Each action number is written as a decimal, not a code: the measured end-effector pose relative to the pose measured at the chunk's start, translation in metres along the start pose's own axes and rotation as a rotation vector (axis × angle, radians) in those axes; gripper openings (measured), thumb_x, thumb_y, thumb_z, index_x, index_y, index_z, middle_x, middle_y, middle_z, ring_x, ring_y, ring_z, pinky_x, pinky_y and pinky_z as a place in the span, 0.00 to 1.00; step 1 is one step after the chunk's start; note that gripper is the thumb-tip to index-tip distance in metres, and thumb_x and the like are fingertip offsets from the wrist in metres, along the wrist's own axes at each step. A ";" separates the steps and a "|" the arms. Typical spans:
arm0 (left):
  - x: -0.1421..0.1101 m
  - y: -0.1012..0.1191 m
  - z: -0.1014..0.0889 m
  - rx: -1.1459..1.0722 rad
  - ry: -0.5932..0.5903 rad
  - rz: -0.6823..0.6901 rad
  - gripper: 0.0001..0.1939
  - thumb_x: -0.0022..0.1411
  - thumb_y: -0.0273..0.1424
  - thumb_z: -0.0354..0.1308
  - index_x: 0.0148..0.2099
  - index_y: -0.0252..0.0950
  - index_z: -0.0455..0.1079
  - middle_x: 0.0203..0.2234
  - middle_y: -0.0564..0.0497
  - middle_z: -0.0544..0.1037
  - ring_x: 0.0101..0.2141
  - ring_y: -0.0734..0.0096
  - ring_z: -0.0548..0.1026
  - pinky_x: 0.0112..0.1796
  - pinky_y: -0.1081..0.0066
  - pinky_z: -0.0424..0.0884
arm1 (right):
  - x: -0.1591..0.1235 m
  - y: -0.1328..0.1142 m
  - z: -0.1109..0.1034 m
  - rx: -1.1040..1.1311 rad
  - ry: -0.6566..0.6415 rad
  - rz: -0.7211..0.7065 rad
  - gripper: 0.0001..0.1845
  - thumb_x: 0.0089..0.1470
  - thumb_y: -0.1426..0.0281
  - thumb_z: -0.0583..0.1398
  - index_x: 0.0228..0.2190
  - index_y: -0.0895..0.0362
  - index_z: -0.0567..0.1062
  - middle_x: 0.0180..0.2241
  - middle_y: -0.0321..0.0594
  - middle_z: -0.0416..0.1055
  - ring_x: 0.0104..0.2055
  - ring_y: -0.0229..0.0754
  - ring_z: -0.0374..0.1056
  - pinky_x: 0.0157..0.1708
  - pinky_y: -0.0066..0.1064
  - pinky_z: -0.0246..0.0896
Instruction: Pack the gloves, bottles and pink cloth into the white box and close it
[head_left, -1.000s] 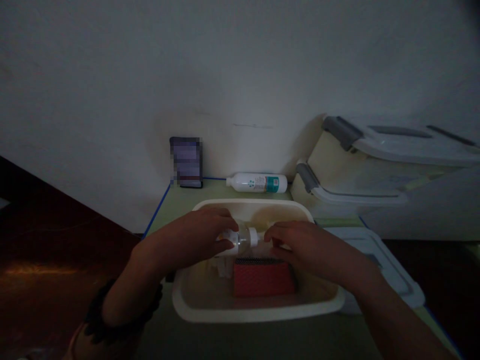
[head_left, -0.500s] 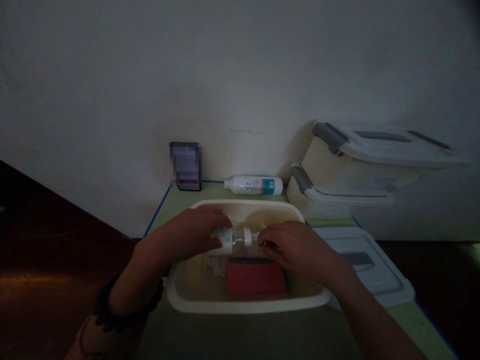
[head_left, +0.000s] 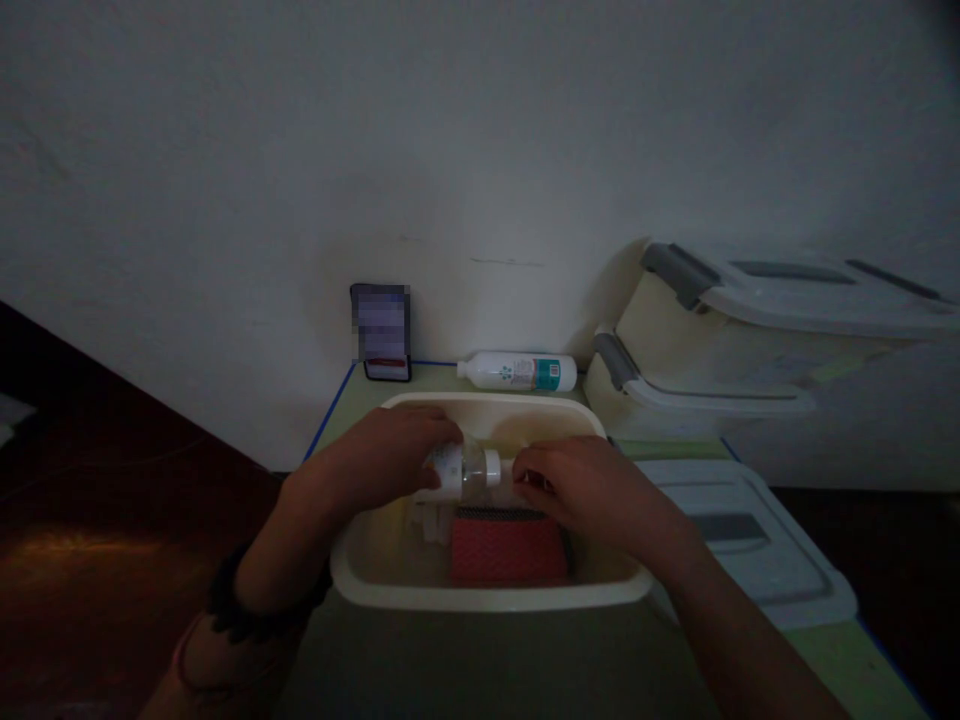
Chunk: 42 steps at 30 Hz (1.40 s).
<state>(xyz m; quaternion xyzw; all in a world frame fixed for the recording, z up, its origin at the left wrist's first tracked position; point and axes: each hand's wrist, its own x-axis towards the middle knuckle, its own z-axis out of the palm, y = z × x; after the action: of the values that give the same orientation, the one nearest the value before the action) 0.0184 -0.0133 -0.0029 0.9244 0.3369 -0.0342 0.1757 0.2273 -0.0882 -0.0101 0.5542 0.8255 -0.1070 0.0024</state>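
Lying sideways over the white bin (head_left: 491, 600) is a clear bottle (head_left: 472, 472) with a white collar and a pale label. My left hand (head_left: 401, 450) is closed around its body from the left. A short pale piece runs from the collar towards my right hand (head_left: 562, 475). The fingers of that hand are bent together at the piece's end, and what they grip is mostly hidden. Below the hands, inside the bin, a red textured item (head_left: 510, 550) with a dark mesh edge lies beside some whitish pieces (head_left: 431, 522).
Against the wall leans a phone (head_left: 386, 335). A white bottle with a teal label (head_left: 517, 371) lies behind the bin. Two stacked lidded boxes (head_left: 675, 345) stand at the back right, and a loose lid (head_left: 757, 580) rests on the green tabletop (head_left: 862, 650).
The view has shifted slightly, so the background sits further right. Both hands keep nearly the same hold, with the bottle still between them.
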 end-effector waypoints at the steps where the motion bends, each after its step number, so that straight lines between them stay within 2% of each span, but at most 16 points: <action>1: 0.000 -0.002 0.000 -0.001 0.008 -0.001 0.19 0.52 0.22 0.60 0.48 0.34 0.71 0.47 0.44 0.75 0.47 0.56 0.73 0.45 0.62 0.67 | 0.002 0.000 0.000 0.007 0.005 -0.003 0.09 0.54 0.73 0.56 0.30 0.56 0.78 0.28 0.40 0.78 0.30 0.42 0.71 0.28 0.30 0.50; 6: -0.002 -0.007 0.000 -0.003 0.041 0.002 0.19 0.52 0.21 0.57 0.48 0.35 0.71 0.47 0.45 0.75 0.47 0.57 0.73 0.45 0.63 0.67 | 0.008 0.002 0.000 0.035 0.040 -0.024 0.08 0.53 0.72 0.57 0.29 0.57 0.77 0.27 0.40 0.77 0.29 0.41 0.70 0.26 0.29 0.48; 10: -0.001 -0.011 0.000 -0.067 0.054 0.024 0.14 0.56 0.27 0.57 0.46 0.36 0.72 0.44 0.47 0.77 0.43 0.61 0.74 0.43 0.65 0.68 | 0.009 0.002 0.001 0.068 0.072 -0.032 0.08 0.53 0.73 0.57 0.27 0.58 0.76 0.25 0.40 0.75 0.27 0.41 0.68 0.25 0.29 0.48; 12: 0.001 -0.014 0.001 -0.135 0.101 0.036 0.12 0.60 0.31 0.54 0.45 0.36 0.71 0.39 0.49 0.78 0.39 0.65 0.75 0.40 0.68 0.69 | 0.009 0.003 0.001 0.094 0.086 -0.044 0.08 0.54 0.72 0.57 0.28 0.58 0.77 0.25 0.39 0.75 0.27 0.40 0.68 0.26 0.28 0.51; 14: 0.004 -0.018 0.002 -0.164 0.205 0.062 0.11 0.63 0.33 0.51 0.44 0.36 0.71 0.37 0.49 0.78 0.38 0.67 0.75 0.40 0.69 0.69 | 0.009 0.007 0.001 0.164 0.115 -0.078 0.08 0.57 0.71 0.56 0.31 0.57 0.76 0.28 0.37 0.75 0.28 0.37 0.69 0.28 0.27 0.55; 16: 0.007 -0.022 0.003 -0.135 0.342 0.109 0.11 0.64 0.33 0.51 0.45 0.36 0.70 0.41 0.47 0.76 0.43 0.66 0.73 0.45 0.67 0.67 | 0.010 0.014 0.002 0.267 0.200 -0.117 0.09 0.59 0.69 0.55 0.33 0.56 0.75 0.29 0.36 0.74 0.30 0.36 0.69 0.32 0.27 0.60; 18: 0.010 -0.026 0.005 -0.084 0.448 0.126 0.13 0.63 0.34 0.51 0.48 0.36 0.69 0.46 0.45 0.73 0.48 0.62 0.69 0.50 0.64 0.64 | 0.010 0.022 0.005 0.336 0.361 -0.112 0.08 0.59 0.69 0.55 0.32 0.56 0.74 0.31 0.38 0.73 0.36 0.39 0.69 0.39 0.31 0.63; 20: 0.011 -0.031 0.008 -0.065 0.452 0.098 0.18 0.64 0.35 0.51 0.54 0.35 0.65 0.50 0.43 0.71 0.52 0.60 0.67 0.52 0.61 0.63 | 0.012 0.030 0.011 0.312 0.530 -0.034 0.09 0.59 0.69 0.55 0.39 0.57 0.73 0.42 0.45 0.72 0.48 0.44 0.66 0.50 0.39 0.60; 21: 0.011 -0.032 0.009 -0.076 0.421 0.075 0.19 0.64 0.36 0.49 0.56 0.35 0.63 0.51 0.43 0.71 0.52 0.60 0.67 0.52 0.61 0.63 | 0.013 0.033 0.014 0.284 0.567 0.015 0.14 0.58 0.68 0.55 0.46 0.58 0.70 0.48 0.48 0.69 0.54 0.47 0.62 0.54 0.43 0.56; 23: 0.011 -0.035 0.011 -0.119 0.347 0.040 0.20 0.66 0.36 0.46 0.57 0.35 0.62 0.53 0.42 0.71 0.52 0.60 0.68 0.52 0.60 0.63 | 0.013 0.038 0.021 0.264 0.543 0.059 0.22 0.58 0.66 0.55 0.53 0.59 0.64 0.54 0.51 0.65 0.58 0.49 0.59 0.56 0.46 0.54; 26: 0.010 -0.037 0.012 -0.159 0.303 0.035 0.18 0.67 0.33 0.44 0.54 0.33 0.66 0.51 0.42 0.73 0.50 0.61 0.70 0.51 0.62 0.64 | 0.012 0.038 0.027 0.249 0.494 0.047 0.22 0.59 0.65 0.54 0.54 0.59 0.64 0.52 0.50 0.67 0.55 0.48 0.62 0.56 0.45 0.57; 30: 0.010 -0.036 0.009 -0.182 0.299 0.059 0.16 0.65 0.30 0.45 0.50 0.31 0.69 0.46 0.42 0.77 0.46 0.63 0.73 0.48 0.64 0.67 | 0.009 0.035 0.026 0.216 0.450 0.036 0.19 0.60 0.66 0.53 0.51 0.60 0.67 0.49 0.50 0.69 0.53 0.48 0.64 0.54 0.44 0.59; 34: 0.012 -0.032 0.008 -0.219 0.286 0.083 0.13 0.64 0.29 0.49 0.46 0.32 0.72 0.42 0.45 0.79 0.42 0.65 0.75 0.44 0.67 0.69 | 0.012 0.037 0.024 0.189 0.417 0.054 0.14 0.61 0.67 0.51 0.43 0.60 0.70 0.44 0.51 0.72 0.47 0.49 0.68 0.49 0.44 0.63; 39: 0.017 -0.031 0.014 -0.244 0.336 0.074 0.13 0.65 0.31 0.49 0.47 0.34 0.71 0.43 0.45 0.78 0.44 0.65 0.74 0.46 0.66 0.67 | 0.021 0.041 0.022 0.166 0.386 0.087 0.13 0.61 0.65 0.50 0.37 0.59 0.71 0.38 0.49 0.74 0.41 0.50 0.71 0.42 0.44 0.65; 42: 0.019 -0.030 0.015 -0.265 0.346 0.077 0.13 0.66 0.34 0.49 0.45 0.34 0.71 0.41 0.46 0.78 0.42 0.66 0.75 0.44 0.68 0.68 | 0.021 0.040 0.022 0.157 0.363 0.099 0.15 0.62 0.63 0.49 0.36 0.59 0.71 0.37 0.50 0.73 0.40 0.51 0.70 0.41 0.43 0.64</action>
<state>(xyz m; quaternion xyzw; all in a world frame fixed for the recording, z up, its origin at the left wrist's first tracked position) 0.0147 0.0140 -0.0290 0.8974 0.3282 0.1763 0.2364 0.2537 -0.0583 -0.0412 0.6028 0.7732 -0.0691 -0.1847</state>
